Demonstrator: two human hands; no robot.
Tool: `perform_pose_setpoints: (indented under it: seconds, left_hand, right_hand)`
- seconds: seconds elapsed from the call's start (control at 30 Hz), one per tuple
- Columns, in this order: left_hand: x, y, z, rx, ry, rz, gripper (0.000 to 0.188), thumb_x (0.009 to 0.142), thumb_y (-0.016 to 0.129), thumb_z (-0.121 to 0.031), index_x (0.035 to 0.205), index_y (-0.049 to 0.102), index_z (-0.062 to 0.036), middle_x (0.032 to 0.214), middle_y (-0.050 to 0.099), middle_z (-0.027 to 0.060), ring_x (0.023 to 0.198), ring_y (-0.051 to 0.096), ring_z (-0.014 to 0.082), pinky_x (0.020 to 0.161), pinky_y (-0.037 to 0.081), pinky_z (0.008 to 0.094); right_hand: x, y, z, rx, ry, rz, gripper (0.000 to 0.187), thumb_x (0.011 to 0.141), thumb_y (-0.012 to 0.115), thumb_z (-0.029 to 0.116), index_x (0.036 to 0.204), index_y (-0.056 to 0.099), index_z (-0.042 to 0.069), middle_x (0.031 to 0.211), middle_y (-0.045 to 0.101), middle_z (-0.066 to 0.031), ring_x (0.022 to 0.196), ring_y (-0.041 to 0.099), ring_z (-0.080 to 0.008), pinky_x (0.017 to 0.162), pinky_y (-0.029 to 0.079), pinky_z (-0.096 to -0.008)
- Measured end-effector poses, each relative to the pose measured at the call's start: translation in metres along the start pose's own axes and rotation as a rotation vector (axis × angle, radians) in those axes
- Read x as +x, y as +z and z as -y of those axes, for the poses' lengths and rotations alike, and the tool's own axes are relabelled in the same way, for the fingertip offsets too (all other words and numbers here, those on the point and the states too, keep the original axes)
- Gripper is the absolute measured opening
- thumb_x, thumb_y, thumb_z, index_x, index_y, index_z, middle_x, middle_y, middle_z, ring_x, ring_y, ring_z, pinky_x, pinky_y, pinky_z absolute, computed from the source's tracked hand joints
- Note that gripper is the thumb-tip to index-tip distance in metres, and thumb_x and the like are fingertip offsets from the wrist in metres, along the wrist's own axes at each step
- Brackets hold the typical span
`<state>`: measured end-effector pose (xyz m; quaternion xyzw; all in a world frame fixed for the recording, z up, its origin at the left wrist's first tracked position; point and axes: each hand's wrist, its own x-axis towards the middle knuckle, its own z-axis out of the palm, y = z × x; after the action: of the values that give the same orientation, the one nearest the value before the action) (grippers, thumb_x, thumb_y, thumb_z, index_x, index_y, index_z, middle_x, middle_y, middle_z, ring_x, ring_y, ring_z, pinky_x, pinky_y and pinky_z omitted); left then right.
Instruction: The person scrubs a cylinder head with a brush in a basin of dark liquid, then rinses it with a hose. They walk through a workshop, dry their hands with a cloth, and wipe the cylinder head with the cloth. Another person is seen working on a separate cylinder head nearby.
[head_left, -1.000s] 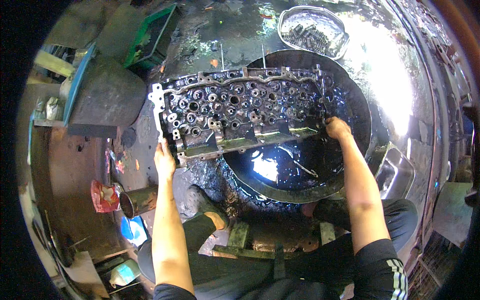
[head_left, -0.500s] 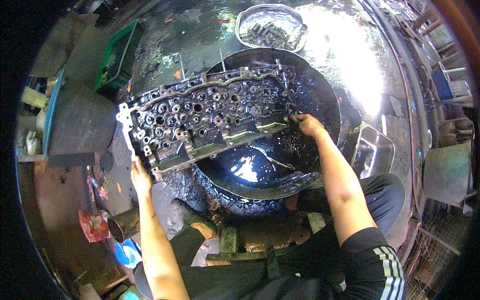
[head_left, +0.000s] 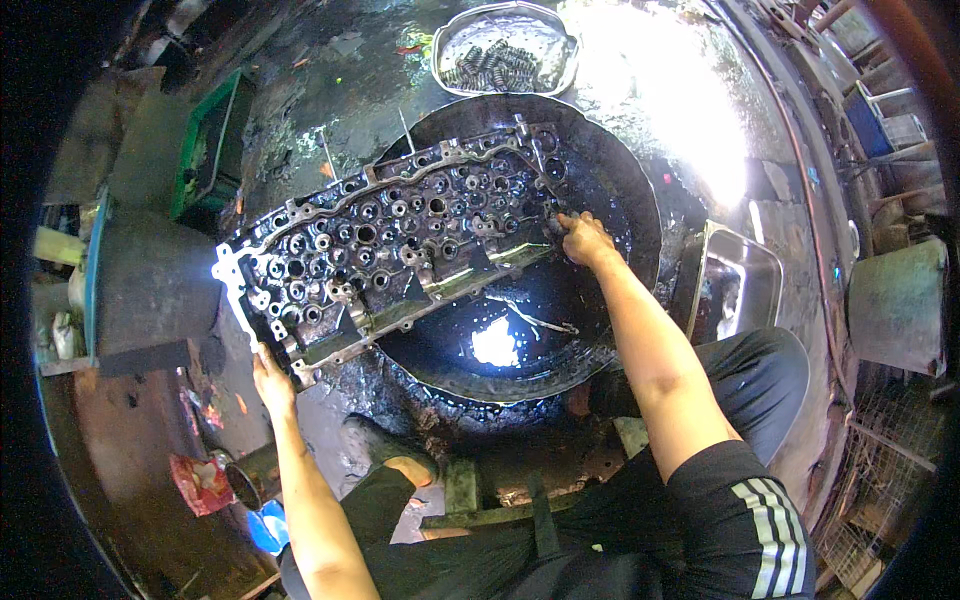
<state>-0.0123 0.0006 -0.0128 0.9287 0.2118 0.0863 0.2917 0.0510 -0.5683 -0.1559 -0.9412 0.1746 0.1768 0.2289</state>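
Across the centre and left of the frame, a long, oil-dark cylinder head (head_left: 400,212), slanting from lower left to upper right, with its right part above a wide round basin (head_left: 632,172) and its left end out past the rim. Whether resting on that rim or lifted clear of it, impossible to tell. At the lower-left corner of the casting, the left hand (head_left: 272,382), partly closed along the end edge, thumb placement unclear. Right of centre, at the far end, the right hand (head_left: 588,240), curled nearly closed and apparently gripping, fingertips partly hidden. One hand to each end, probably for sharing the weight and steadying so long a piece. Below the casting, dark liquid (head_left: 570,290) in the basin, well placed, perhaps, for catching drips. At top centre, just beyond the basin, a metal bowl (head_left: 510,25) of coil springs (head_left: 495,68), likely heaped together against scattering. Right of the basin, a rectangular metal tray (head_left: 750,262), close by; at upper left, well apart, a green crate (head_left: 193,160).
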Motion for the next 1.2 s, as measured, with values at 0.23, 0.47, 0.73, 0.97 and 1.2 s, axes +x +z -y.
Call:
perform_pose_setpoints:
  seconds: [0.23,0.47,0.73,0.97,1.2]
  left_hand:
    - [0.0,0.0,0.002,0.059,0.08,-0.025,0.063,0.1,0.033,-0.046,0.12,0.054,0.0104,0.112,0.06,0.03,0.106,0.056,0.0412,0.093,0.04,0.043]
    - [-0.004,0.001,-0.002,0.022,0.097,-0.034,0.062,0.1,0.035,-0.047,0.119,0.054,0.0095,0.104,0.064,0.0252,0.096,0.06,0.0352,0.086,0.044,0.0415]
    - [-0.004,0.0,-0.001,0.098,-0.004,-0.067,0.062,0.101,0.035,-0.047,0.119,0.054,0.0093,0.106,0.063,0.0239,0.097,0.059,0.032,0.088,0.043,0.0395]
    - [-0.008,-0.004,-0.02,0.12,-0.076,0.029,0.068,0.099,0.03,-0.053,0.127,0.05,0.0055,0.118,0.058,0.0246,0.11,0.054,0.0365,0.095,0.039,0.0413]
    - [-0.002,0.0,0.003,0.111,0.06,-0.063,0.066,0.098,0.037,-0.05,0.119,0.054,0.011,0.111,0.061,0.0277,0.104,0.058,0.0377,0.092,0.042,0.0421]
  right_hand:
    - [0.012,-0.056,-0.006,-0.339,0.097,0.238,0.034,0.085,0.056,0.026,0.118,0.066,0.024,0.127,0.059,-0.0092,0.12,0.055,-0.0302,0.099,0.045,-0.0432]
    - [0.0,-0.033,-0.01,0.017,0.275,0.025,0.055,0.085,0.055,0.057,0.124,0.061,0.02,0.136,0.052,-0.0126,0.13,0.041,-0.0368,0.11,0.031,-0.0468]
    - [0.008,-0.003,0.014,0.049,0.196,-0.088,0.046,0.091,0.052,0.051,0.113,0.065,0.013,0.124,0.056,-0.0116,0.123,0.045,-0.0316,0.101,0.036,-0.0489]
    - [0.012,0.022,0.0,0.112,0.157,-0.171,0.032,0.09,0.056,0.042,0.106,0.066,0.017,0.113,0.063,-0.0119,0.111,0.055,-0.0322,0.093,0.044,-0.0477]
    - [0.026,0.025,-0.031,0.352,0.114,-0.075,0.026,0.082,0.064,0.032,0.098,0.07,0.013,0.101,0.068,-0.0166,0.097,0.064,-0.0337,0.084,0.05,-0.0419]
